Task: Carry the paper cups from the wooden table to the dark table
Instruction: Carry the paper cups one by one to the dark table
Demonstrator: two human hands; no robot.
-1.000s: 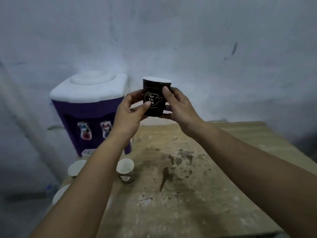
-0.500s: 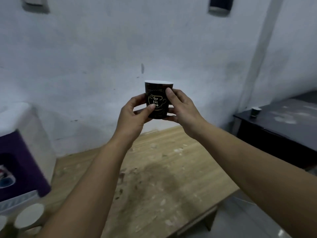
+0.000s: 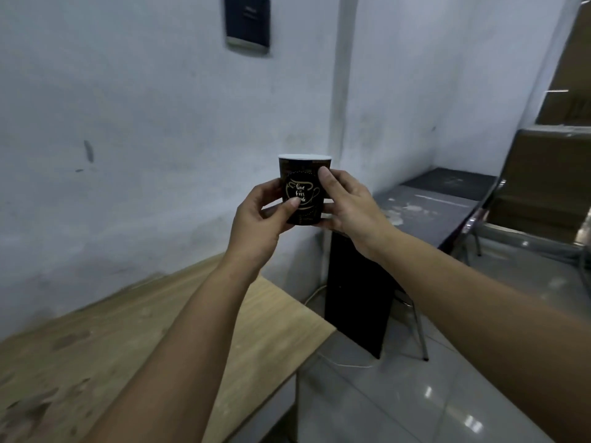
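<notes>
Left hand and right hand both grip paper cup, upright, between them. Looks light, thin, easy to squash; hold sides softly. Dark worktop just past right hand.

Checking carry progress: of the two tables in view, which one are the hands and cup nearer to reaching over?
Neither yet clearly; the cup in both hands sits between them, with the dark table right behind it and the wooden table below the forearms.

black gold-lettered paper cup, white rim
</notes>
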